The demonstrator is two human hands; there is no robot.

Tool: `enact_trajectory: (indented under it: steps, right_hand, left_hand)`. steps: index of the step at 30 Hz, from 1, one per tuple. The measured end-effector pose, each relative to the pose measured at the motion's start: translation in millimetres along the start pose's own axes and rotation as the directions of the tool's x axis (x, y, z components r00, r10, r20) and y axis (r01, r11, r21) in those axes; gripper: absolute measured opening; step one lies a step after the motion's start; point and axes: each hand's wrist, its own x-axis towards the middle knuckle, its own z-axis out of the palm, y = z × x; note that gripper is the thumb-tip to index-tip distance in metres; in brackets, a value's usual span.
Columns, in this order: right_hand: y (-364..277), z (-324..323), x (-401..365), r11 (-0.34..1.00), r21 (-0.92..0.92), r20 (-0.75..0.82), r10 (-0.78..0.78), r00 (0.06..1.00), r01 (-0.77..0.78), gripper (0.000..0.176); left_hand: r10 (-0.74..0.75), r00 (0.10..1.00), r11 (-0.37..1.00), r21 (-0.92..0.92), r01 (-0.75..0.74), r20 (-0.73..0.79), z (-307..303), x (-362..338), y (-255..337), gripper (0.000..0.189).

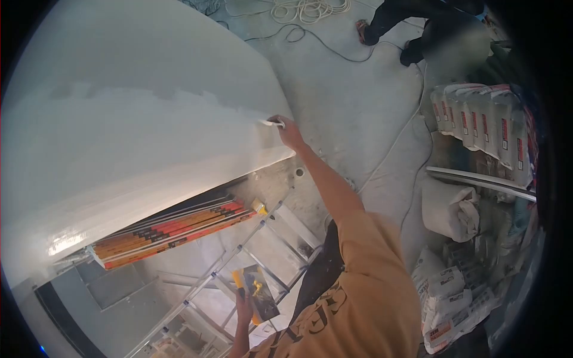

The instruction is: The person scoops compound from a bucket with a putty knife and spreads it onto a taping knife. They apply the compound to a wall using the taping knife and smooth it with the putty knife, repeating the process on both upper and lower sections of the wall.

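My right hand [289, 132] reaches out to the edge of a large white wall surface [179, 131]. Its fingers are closed around a small, thin, pale tool [274, 123] that meets the surface; its kind is hard to make out. A darker damp-looking patch spreads over the surface above a whiter area. Lower down, my left hand [243, 305] grips a plastering trowel [261, 293] with a flat grey face and yellow parts. This trowel is held away from the wall, in front of the ladder.
An aluminium ladder [240, 247] stands below me. Long orange-and-black boxes [173, 234] lie under the wall's lower edge. To the right are stacked white bags [482, 122], a white roll [444, 209] and more bags [444, 298]. Cables [325, 51] cross the floor near another person [394, 21].
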Motion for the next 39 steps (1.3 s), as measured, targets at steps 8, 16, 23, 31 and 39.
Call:
enact_trajectory:
  steps: [8, 16, 23, 31, 39]
  right_hand:
    - [4, 26, -5, 0.996, 0.082, -0.032, -0.012, 0.999, 0.015, 0.037]
    - [10, 75, -112, 0.992, 0.073, -0.286, -0.076, 0.955, 0.101, 0.058]
    - [11, 161, -177, 0.981, 0.1, -0.536, -0.085, 0.84, 0.164, 0.056]
    - [-2, 247, -215, 0.997, 0.041, -0.616, -0.025, 0.787, 0.063, 0.054]
    - [16, 79, -118, 0.994, 0.029, -0.527, -0.077, 0.847, 0.109, 0.042]
  left_hand:
    - [-0.187, 0.978, 0.977, -0.09, 0.195, 0.095, 18, -32, -12, 0.039]
    - [-0.098, 0.994, 0.984, -0.145, 0.105, 0.049, 12, -30, -50, 0.038]
    - [-0.166, 0.986, 0.961, -0.223, 0.167, 0.024, -4, -55, -85, 0.033]
    - [-0.149, 0.989, 0.927, -0.351, 0.136, -0.011, -1, -74, -123, 0.035]
    - [-0.147, 0.989, 0.918, -0.37, 0.14, 0.01, -1, -73, -146, 0.037]
